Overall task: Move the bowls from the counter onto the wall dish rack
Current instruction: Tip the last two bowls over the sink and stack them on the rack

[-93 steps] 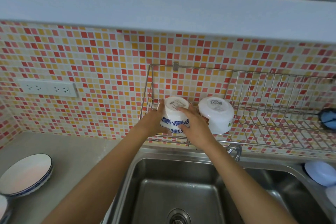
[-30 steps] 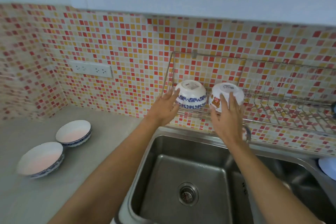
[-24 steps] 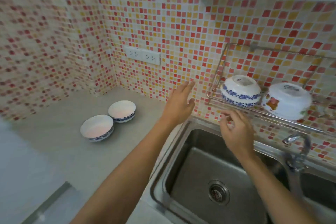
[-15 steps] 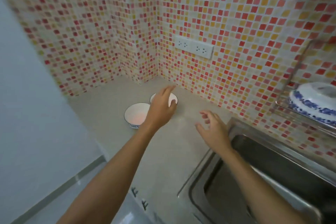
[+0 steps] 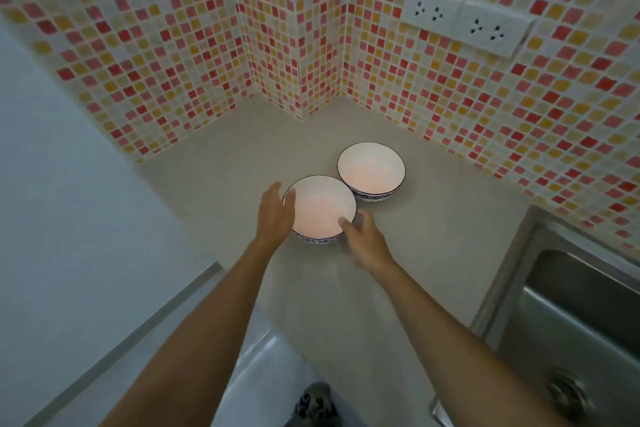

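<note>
Two white bowls with blue patterned rims stand upright side by side on the grey counter (image 5: 433, 253) near the tiled corner. The near bowl (image 5: 320, 208) sits between my hands. My left hand (image 5: 275, 215) lies against its left rim with fingers spread. My right hand (image 5: 363, 239) touches its right rim with a fingertip, fingers loosely apart. The bowl rests on the counter; neither hand has closed around it. The far bowl (image 5: 371, 172) stands just behind and to the right, untouched. The wall dish rack is out of view.
A steel sink (image 5: 571, 322) is set into the counter at the right. A double wall socket (image 5: 464, 22) is mounted on the mosaic tiles above. The counter's front edge runs at lower left, with the floor and my foot (image 5: 317, 404) below.
My view swung left from the rack, where two bowls sit upside down, to the counter corner. Both hands left the rack and came to either side of the near bowl.
</note>
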Demonstrator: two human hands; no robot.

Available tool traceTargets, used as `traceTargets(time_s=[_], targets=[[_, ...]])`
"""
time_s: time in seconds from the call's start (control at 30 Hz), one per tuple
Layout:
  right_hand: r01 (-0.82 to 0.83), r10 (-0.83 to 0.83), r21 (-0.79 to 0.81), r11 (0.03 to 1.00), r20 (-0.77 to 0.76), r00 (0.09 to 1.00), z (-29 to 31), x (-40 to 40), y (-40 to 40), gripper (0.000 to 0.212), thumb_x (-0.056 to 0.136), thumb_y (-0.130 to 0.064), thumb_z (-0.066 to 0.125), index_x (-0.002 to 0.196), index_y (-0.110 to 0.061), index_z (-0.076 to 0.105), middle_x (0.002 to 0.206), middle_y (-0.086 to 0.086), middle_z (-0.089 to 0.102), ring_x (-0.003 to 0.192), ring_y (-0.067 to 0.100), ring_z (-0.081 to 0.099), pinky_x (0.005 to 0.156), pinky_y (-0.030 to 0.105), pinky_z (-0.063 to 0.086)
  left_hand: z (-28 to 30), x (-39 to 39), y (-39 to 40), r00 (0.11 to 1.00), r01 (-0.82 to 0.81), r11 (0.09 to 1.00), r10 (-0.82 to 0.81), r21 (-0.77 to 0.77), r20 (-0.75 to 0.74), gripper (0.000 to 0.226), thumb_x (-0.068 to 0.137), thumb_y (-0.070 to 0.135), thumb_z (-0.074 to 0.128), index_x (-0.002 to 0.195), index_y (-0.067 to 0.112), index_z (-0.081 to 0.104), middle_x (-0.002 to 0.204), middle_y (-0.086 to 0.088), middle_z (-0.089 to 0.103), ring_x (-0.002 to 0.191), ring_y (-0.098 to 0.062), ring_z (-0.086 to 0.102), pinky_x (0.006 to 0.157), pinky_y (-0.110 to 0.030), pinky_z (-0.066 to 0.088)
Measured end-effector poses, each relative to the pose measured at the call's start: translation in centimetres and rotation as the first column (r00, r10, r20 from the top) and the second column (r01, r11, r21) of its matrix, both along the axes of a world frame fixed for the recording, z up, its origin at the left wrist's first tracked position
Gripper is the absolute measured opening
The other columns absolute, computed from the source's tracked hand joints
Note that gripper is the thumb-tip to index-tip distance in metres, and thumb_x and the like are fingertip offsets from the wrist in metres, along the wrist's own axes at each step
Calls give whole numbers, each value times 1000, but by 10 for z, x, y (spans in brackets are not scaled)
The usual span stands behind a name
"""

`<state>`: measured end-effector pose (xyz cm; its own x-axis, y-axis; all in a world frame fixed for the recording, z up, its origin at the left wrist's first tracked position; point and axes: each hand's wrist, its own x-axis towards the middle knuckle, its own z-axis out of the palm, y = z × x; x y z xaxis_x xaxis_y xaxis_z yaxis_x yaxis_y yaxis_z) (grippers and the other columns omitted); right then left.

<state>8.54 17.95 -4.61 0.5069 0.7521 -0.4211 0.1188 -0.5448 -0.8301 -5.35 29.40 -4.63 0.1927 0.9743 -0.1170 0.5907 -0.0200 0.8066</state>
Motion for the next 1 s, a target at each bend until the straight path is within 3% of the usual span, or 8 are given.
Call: traceTargets(time_s=[0.13,0.33,0.43,0.6,0.7,0.83,1.0], targets=[[44,-47,-31,999,-109,993,-13,-9,10,51,93,-37,52,141,-29,34,128,1,57,107,29,63,80,52,58,-18,-1,0,986,-40,981,70,-190,150,40,101,33,32,128,9,50,125,-9,56,114,-24,50,87,-26,33],[137,-134,-5,991,-239,962,-9,-14,9,50,91,-10,38,139,-24,35,122,9,55,81,32,71,73,45,60,-27,4,-10,977,-6,977,51,-213,208,41,103,31,25,139,17,38,135,-8,50,121,-26,48,97,-30,37],[195,-184,17,981,-257,949,-10,-10,-8,52,89,-10,38,138,-25,36,122,9,56,84,32,71,73,47,61,-20,8,-24,972,50,983,-7,-178,237,40,102,33,26,139,22,38,134,-4,50,117,-22,49,101,-40,42],[324,-285,107,940,-278,917,-4,6,-64,40,92,-15,45,125,-37,41,115,-3,56,104,25,63,78,45,59,-2,33,-71,959,119,989,-91,-91,268,39,103,30,25,138,22,40,125,3,53,106,-15,48,91,-29,40],[475,-373,190,859,-404,835,5,24,-110,35,96,-21,53,123,-38,38,115,-1,58,107,24,62,85,45,58,13,62,-116,946,153,986,-129,-59,299,37,103,27,25,136,20,42,115,6,52,102,-14,48,84,-23,36],[676,-518,133,725,-540,663,15,54,-170,37,96,-29,55,126,-34,35,127,4,53,109,30,60,85,50,56,25,99,-178,917,244,968,-213,-52,338,37,103,27,26,136,20,44,114,7,53,101,-13,49,83,-22,36],[730,-541,165,663,-568,620,26,86,-274,39,97,-31,52,133,-38,37,134,0,45,116,33,52,75,55,58,26,147,-265,848,424,904,-377,-50,373,37,103,29,28,133,20,46,123,-1,57,105,-17,52,87,-25,41]])
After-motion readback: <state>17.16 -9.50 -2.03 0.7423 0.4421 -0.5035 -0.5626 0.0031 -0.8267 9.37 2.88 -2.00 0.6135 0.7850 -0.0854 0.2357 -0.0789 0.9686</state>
